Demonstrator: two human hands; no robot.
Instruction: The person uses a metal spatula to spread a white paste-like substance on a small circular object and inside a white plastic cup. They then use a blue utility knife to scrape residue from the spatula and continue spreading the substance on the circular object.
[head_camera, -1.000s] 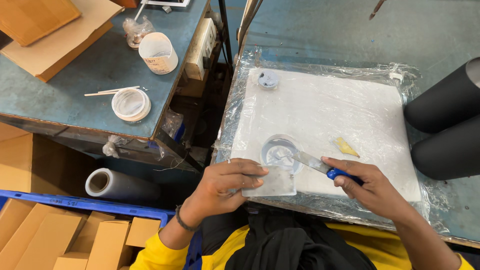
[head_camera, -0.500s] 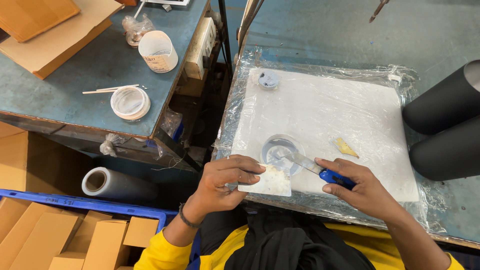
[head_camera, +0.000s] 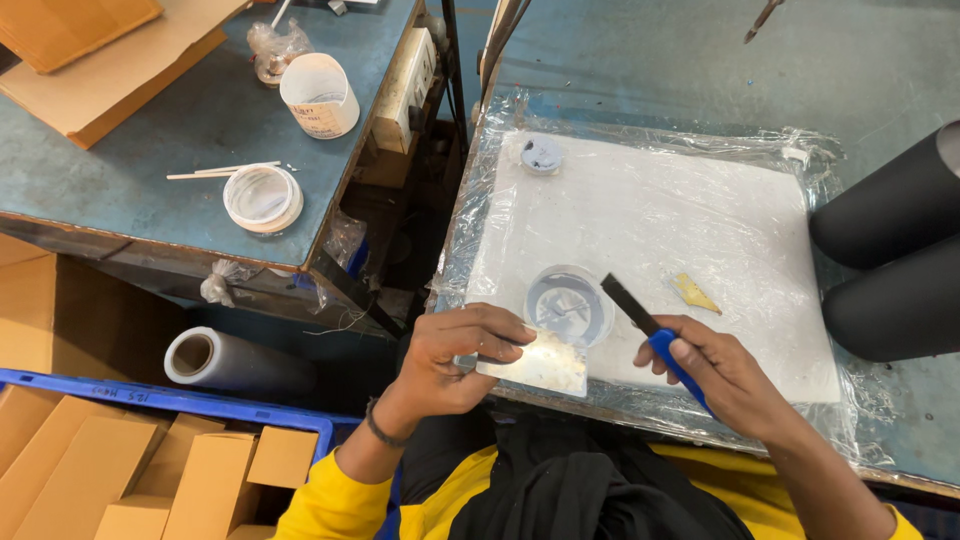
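So rn our left hand (head_camera: 455, 355) is pinching a small flat whitish plate (head_camera: 535, 362) by its left edge, thumb on top, fingers curled under, near the lower middle of the frame. It sits right at the front lip of the white board (head_camera: 700, 230), w/ its far edge touching or just overlapping the round clear dish (head_camera: 570, 305); can't tell which. Our right hand (head_camera: 715, 375) is wrapped tight around the blue handle of a scraper tool (head_camera: 650, 325), fingers pressed together, dark blade angled up-left and hovering just beside the dish rim.

What could go sideways imo:
- the plate is only held at one edge and hangs partly off the board, so a hard push from the blade could tip it or pop it out of the pinch, straight down toward our lap
- the blade is v close to our left fingertips; a slip along the plate runs right at them
- the plastic wrap (head_camera: 480, 200) over the board looks wrinkly and slick, so the dish could skate when nudged
- the blade corner could snag and tear that wrap

The yellow scrap (head_camera: 695, 293) to the right is well apart from all this.
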